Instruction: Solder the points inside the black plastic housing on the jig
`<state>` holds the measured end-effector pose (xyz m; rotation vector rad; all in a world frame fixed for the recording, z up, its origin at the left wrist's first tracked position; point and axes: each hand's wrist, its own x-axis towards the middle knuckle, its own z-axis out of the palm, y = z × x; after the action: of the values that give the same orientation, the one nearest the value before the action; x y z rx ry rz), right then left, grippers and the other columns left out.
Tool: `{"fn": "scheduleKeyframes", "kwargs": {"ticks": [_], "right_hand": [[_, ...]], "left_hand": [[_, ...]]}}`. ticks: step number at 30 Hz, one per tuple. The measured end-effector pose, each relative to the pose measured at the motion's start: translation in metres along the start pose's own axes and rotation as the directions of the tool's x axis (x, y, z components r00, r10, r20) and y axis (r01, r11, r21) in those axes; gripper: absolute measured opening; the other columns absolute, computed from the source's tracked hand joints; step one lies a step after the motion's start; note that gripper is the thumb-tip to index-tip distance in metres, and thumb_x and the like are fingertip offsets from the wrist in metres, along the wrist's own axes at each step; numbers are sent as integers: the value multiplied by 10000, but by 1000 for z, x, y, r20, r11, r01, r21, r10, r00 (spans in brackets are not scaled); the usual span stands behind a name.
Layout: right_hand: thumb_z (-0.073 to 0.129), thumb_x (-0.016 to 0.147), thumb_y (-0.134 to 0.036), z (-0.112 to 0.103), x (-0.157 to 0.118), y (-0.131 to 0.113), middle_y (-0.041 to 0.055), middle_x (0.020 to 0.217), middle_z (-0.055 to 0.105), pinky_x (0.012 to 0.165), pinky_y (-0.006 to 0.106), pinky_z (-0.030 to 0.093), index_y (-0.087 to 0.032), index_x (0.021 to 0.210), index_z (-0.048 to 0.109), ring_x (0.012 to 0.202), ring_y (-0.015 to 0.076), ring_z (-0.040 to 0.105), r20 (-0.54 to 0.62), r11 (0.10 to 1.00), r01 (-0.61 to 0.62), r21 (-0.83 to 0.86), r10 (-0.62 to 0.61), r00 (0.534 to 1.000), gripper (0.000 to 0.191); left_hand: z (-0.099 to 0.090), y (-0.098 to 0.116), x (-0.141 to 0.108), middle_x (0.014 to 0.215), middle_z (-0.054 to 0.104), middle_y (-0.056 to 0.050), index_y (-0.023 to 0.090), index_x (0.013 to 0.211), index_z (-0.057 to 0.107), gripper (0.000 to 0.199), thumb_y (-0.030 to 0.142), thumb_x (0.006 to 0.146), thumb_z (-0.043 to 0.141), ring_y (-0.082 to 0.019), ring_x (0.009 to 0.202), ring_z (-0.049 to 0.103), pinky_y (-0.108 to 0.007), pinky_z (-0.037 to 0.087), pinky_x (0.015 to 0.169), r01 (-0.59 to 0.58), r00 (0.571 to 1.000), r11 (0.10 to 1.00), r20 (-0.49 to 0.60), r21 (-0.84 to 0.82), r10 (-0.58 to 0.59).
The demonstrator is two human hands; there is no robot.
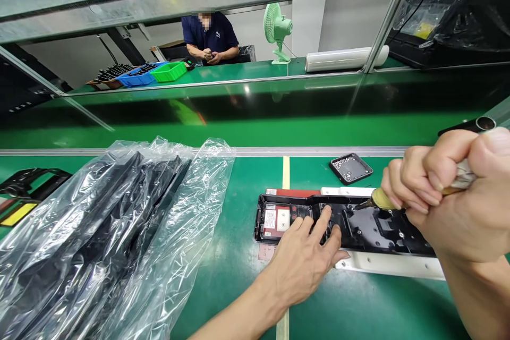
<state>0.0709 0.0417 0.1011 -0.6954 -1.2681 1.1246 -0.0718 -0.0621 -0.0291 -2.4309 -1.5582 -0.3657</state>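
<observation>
Right-hand grip [458, 191]: fingers wrapped tightly round a yellow-nosed, dark-tipped driver [383, 200], at the housing's 3 o'clock; what the tip meets, I can't tell.
Left-hand grip [305, 257]: fingers spread, pressing down on a long, shallow black plastic housing [368, 234], pinching nothing.
Housing: beneath the left hand, lying over a long white part [392, 265] on the green surface [231, 287], stretched from 9 to 3 o'clock.
Handling: looks light, stiff and smooth enough to slide; its thin ribs seem fragile, so I'd hold the outer rims.
Screws: small silvery screws [346, 167] in a square black dish [345, 180], 12 o'clock.
Bagging: dark parts [107, 244] under clear plastic film [199, 196], 9 o'clock.
Beyond: a co-worker [213, 42], 11 o'clock.
</observation>
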Motion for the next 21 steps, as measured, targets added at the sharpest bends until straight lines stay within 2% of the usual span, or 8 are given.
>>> {"fn": "scheduleKeyframes", "kwargs": {"ticks": [8,14,18,21], "right_hand": [[515,877,-332,0,1,9,-38,424,331,333,282,322,-221,554,452,344,107,321,45,997,-66,28,65,997,347],[553,915,-428,3,1,12,-40,449,340,349,278,299,-215,551,442,354,102,342,52,998,-52,22,51,997,436],[560,934,-554,3,2,15,-40,464,348,349,278,265,-215,572,446,370,103,338,111,998,-46,50,40,993,508],[535,953,-569,2,2,18,-40,471,358,351,278,255,-219,606,465,382,110,340,137,996,-44,80,32,990,498]], "left_hand": [[0,0,-1,1521,498,-174,164,1354,581,436,451,1069,421,-246,913,599,-398,512,759,-1,1000,1000,6,-13,1],[2,-1,-2,1527,495,-167,169,1360,581,441,458,1063,430,-259,939,609,-409,516,770,-3,1000,1000,8,-13,4],[3,-1,-3,1537,482,-175,172,1369,577,437,451,1057,453,-258,943,612,-410,520,778,-3,1000,1000,18,-17,3],[3,-2,-3,1534,487,-175,176,1369,582,421,432,1055,466,-246,919,610,-401,524,771,-2,1000,1000,20,-18,2]]}}
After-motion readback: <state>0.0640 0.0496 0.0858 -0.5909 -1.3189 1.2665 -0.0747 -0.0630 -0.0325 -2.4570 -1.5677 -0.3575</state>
